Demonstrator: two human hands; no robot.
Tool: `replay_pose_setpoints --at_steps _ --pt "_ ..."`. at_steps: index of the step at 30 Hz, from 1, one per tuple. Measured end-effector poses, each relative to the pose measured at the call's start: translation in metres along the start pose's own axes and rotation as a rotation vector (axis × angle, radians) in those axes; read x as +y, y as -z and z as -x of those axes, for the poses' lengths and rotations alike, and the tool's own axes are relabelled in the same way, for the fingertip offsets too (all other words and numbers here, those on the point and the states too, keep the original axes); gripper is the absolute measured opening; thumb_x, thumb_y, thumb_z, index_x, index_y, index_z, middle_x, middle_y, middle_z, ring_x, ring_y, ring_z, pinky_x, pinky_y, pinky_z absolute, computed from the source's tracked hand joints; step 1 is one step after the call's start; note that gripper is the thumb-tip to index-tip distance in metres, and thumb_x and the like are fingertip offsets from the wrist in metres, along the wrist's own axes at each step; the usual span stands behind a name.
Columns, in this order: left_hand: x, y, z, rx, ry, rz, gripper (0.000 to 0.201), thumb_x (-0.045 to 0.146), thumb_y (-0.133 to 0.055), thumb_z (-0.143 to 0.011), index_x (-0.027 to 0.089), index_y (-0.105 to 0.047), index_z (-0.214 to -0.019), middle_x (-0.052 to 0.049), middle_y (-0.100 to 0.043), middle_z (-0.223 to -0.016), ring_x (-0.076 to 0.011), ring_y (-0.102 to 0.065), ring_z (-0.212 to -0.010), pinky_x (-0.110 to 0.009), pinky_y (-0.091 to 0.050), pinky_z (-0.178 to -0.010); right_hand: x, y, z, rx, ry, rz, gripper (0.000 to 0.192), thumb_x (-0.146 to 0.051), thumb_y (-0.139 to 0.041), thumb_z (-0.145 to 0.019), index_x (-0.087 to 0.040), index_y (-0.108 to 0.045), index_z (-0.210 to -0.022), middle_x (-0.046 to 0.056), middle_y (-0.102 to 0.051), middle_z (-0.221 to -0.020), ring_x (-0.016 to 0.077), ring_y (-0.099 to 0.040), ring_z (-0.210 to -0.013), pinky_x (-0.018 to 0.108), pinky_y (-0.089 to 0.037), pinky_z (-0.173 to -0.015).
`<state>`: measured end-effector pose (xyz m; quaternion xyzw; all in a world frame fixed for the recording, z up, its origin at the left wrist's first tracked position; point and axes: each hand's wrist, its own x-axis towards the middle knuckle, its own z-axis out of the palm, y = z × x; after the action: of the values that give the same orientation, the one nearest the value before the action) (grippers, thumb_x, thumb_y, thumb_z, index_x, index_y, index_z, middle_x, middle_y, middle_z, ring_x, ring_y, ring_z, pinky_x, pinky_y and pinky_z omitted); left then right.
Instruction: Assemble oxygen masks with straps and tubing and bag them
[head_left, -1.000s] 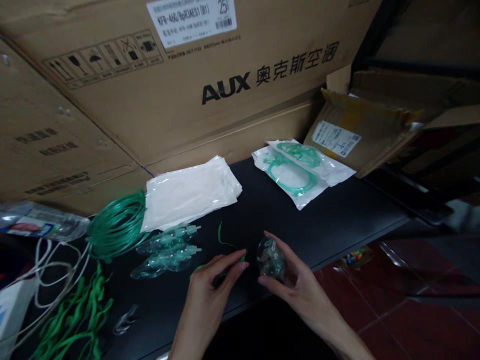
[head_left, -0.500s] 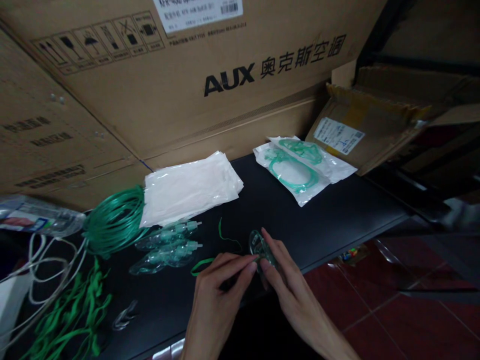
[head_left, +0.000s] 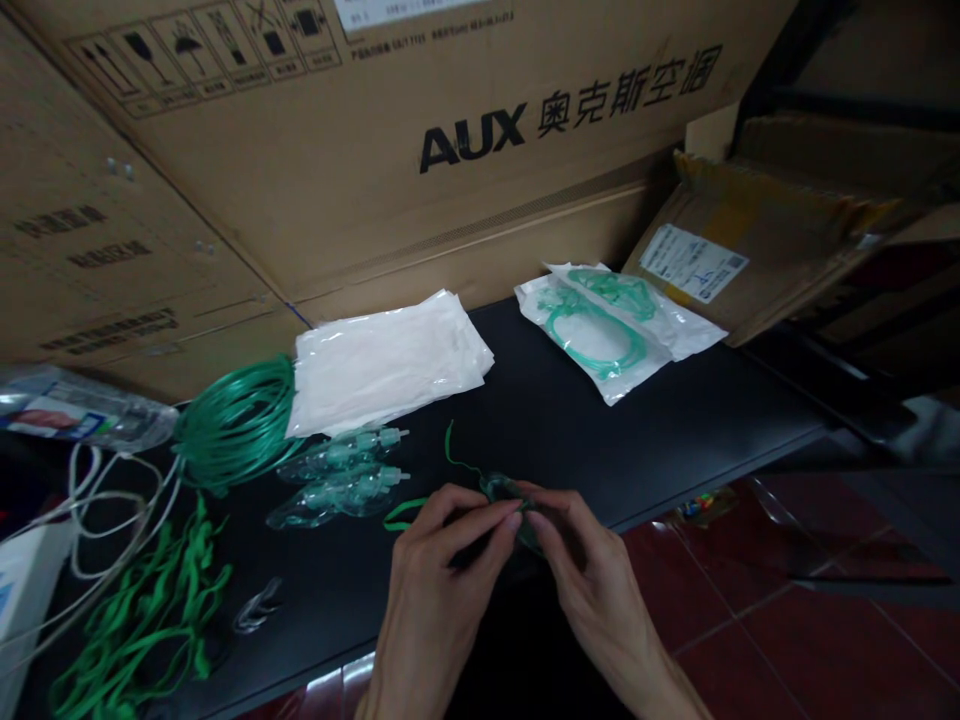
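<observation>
My left hand (head_left: 439, 590) pinches a thin green elastic strap (head_left: 405, 512) at the front edge of the black table (head_left: 675, 420). My right hand (head_left: 592, 580) holds a clear plastic mask (head_left: 504, 490), with its fingertips meeting those of the left hand at the mask's rim. The strap's free end curls up behind the mask. Two more clear masks (head_left: 337, 480) lie just to the left of my hands.
A coil of green tubing (head_left: 236, 425) and a stack of white plastic bags (head_left: 386, 360) lie behind. Two sealed bags with green tubing (head_left: 607, 330) are at the back right. Loose green straps (head_left: 142, 620) lie left. Large cardboard boxes (head_left: 375, 150) wall the back.
My hands have come together: the right hand turned the mask flat and brought it to the left fingertips. The strap is now at the mask's rim.
</observation>
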<state>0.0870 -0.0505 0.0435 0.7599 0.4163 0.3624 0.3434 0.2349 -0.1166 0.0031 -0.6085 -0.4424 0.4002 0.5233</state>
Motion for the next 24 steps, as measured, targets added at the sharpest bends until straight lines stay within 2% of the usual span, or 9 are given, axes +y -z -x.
replay_pose_setpoints --at_steps 4,14,20,24 --pt "0.0003 0.0033 0.0017 -0.013 0.007 -0.030 0.020 0.014 -0.073 -0.091 0.027 -0.084 -0.101 0.000 -0.070 -0.084 -0.0129 -0.069 -0.074 -0.022 -0.055 -0.067 -0.0025 0.0034 0.0007 -0.054 0.016 -0.007 0.021 -0.034 -0.054 -0.105 -0.032 -0.067 -0.122 0.006 -0.072 -0.133 0.0237 -0.067 -0.125 0.042 -0.053 -0.107" --pt "-0.0049 0.0047 0.0039 -0.068 0.001 -0.058 0.017 0.015 -0.070 -0.093 0.025 -0.083 -0.097 -0.001 -0.070 -0.085 -0.0152 -0.068 -0.076 -0.026 -0.055 -0.068 0.0039 0.0039 0.0013 -0.077 0.097 0.040 0.023 -0.028 -0.057 -0.104 -0.032 -0.068 -0.124 0.006 -0.071 -0.135 0.0261 -0.066 -0.127 0.050 -0.052 -0.111" --pt "-0.0046 0.0056 0.0054 -0.057 -0.014 -0.125 0.015 0.010 -0.071 -0.089 0.021 -0.082 -0.091 0.000 -0.068 -0.080 -0.0154 -0.067 -0.074 -0.026 -0.053 -0.067 0.0025 0.0036 -0.0008 -0.054 0.245 0.113 0.032 -0.018 -0.062 -0.100 -0.036 -0.067 -0.126 0.002 -0.071 -0.136 0.0223 -0.067 -0.126 0.040 -0.054 -0.109" --pt "-0.0071 0.0065 0.0070 -0.047 -0.026 -0.142 0.014 0.011 -0.071 -0.089 0.021 -0.082 -0.091 -0.001 -0.069 -0.080 -0.0160 -0.067 -0.074 -0.026 -0.053 -0.068 0.0001 0.0038 -0.0013 -0.057 0.295 0.137 0.035 -0.014 -0.064 -0.098 -0.036 -0.068 -0.125 0.001 -0.071 -0.137 0.0225 -0.067 -0.127 0.039 -0.054 -0.110"
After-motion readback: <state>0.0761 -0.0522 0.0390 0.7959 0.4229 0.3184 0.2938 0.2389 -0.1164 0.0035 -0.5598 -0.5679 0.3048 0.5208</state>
